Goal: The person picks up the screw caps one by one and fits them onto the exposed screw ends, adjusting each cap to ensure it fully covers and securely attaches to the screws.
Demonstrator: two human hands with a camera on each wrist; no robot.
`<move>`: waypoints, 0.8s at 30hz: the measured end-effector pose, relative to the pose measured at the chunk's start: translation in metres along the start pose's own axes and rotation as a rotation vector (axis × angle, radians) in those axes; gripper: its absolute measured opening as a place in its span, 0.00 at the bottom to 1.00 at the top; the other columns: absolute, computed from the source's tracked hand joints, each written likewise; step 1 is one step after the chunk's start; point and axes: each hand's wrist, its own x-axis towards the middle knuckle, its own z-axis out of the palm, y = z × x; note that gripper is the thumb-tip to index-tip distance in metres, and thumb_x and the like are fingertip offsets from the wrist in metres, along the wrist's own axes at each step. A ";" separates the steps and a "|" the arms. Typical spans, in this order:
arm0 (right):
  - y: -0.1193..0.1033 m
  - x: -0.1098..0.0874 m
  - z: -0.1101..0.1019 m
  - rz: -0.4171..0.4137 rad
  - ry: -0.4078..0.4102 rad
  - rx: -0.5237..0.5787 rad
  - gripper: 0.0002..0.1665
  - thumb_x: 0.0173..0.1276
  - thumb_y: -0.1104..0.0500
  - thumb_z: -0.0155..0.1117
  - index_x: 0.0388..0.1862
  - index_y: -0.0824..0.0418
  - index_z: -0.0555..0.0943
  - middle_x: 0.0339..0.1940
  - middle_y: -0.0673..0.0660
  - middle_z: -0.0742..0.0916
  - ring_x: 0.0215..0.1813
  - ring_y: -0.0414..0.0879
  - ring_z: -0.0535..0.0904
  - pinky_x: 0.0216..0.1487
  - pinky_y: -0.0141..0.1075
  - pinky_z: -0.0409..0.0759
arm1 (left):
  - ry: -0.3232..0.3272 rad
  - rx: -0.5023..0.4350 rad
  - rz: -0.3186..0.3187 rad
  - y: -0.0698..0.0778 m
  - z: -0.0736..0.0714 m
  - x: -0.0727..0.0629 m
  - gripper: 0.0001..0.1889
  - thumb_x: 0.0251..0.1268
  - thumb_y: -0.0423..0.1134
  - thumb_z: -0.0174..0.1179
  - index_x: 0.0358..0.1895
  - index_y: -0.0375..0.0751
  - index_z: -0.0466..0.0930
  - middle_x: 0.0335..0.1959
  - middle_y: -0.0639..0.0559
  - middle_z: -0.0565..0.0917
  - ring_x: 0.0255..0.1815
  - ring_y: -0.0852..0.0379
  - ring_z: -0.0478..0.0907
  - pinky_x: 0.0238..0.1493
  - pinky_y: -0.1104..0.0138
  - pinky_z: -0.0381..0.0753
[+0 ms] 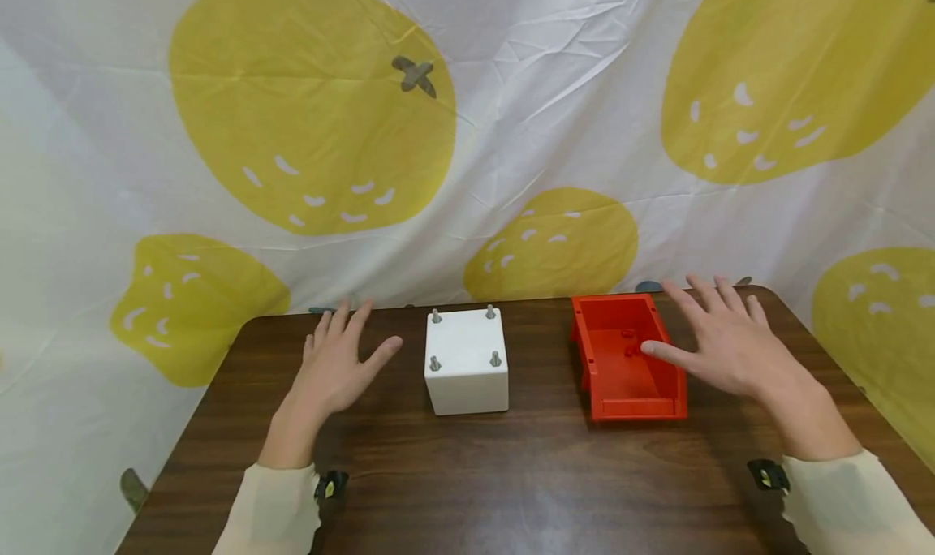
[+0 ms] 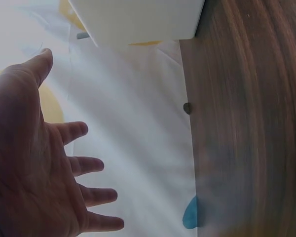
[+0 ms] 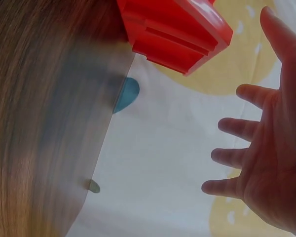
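My left hand (image 1: 338,368) is held over the table with fingers spread, left of a white box (image 1: 467,352) and apart from it. A metal bolt (image 1: 495,359) sticks up near each corner of the box's top. On the right, my right hand (image 1: 730,348) spreads its fingers beside a red bin (image 1: 634,409), the thumb over the bin's right side in the head view. A few small red pieces (image 1: 630,349) lie inside the bin; their kind is too small to tell. Both wrist views show bare palms, the white box (image 2: 138,22) and the red bin (image 3: 172,39) standing apart from them.
Both containers stand on a dark wood-grain table (image 1: 467,482). Behind its back edge hangs a white curtain (image 1: 511,133) with large yellow fruit prints. Each wrist wears a dark strap, the left strap (image 1: 331,485) and the right strap (image 1: 769,475).
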 end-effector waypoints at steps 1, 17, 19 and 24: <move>-0.001 0.001 0.000 -0.005 0.003 0.000 0.66 0.67 0.17 0.58 0.89 0.54 0.52 0.82 0.73 0.59 0.79 0.82 0.46 0.69 0.85 0.43 | -0.002 -0.010 0.003 0.001 0.001 0.000 0.50 0.74 0.79 0.42 0.88 0.52 0.47 0.87 0.36 0.45 0.85 0.26 0.38 0.77 0.24 0.42; -0.016 0.007 0.002 -0.118 0.087 0.014 0.59 0.68 0.26 0.68 0.84 0.59 0.62 0.79 0.70 0.67 0.78 0.75 0.56 0.71 0.77 0.59 | -0.014 -0.260 0.065 0.012 0.010 0.009 0.45 0.79 0.72 0.48 0.84 0.44 0.59 0.81 0.39 0.63 0.82 0.34 0.56 0.79 0.36 0.61; -0.017 0.008 0.002 -0.130 0.094 0.009 0.58 0.67 0.28 0.70 0.84 0.59 0.63 0.78 0.70 0.68 0.78 0.74 0.57 0.71 0.77 0.59 | -0.022 -0.299 0.068 0.015 0.010 0.011 0.43 0.79 0.71 0.50 0.82 0.43 0.62 0.79 0.38 0.66 0.80 0.34 0.62 0.77 0.37 0.65; -0.023 0.010 0.005 -0.163 0.112 -0.001 0.56 0.67 0.32 0.74 0.83 0.60 0.64 0.76 0.70 0.71 0.77 0.73 0.59 0.71 0.75 0.61 | -0.037 -0.388 0.079 0.022 0.013 0.017 0.40 0.78 0.66 0.57 0.80 0.43 0.66 0.73 0.38 0.74 0.70 0.35 0.75 0.67 0.41 0.79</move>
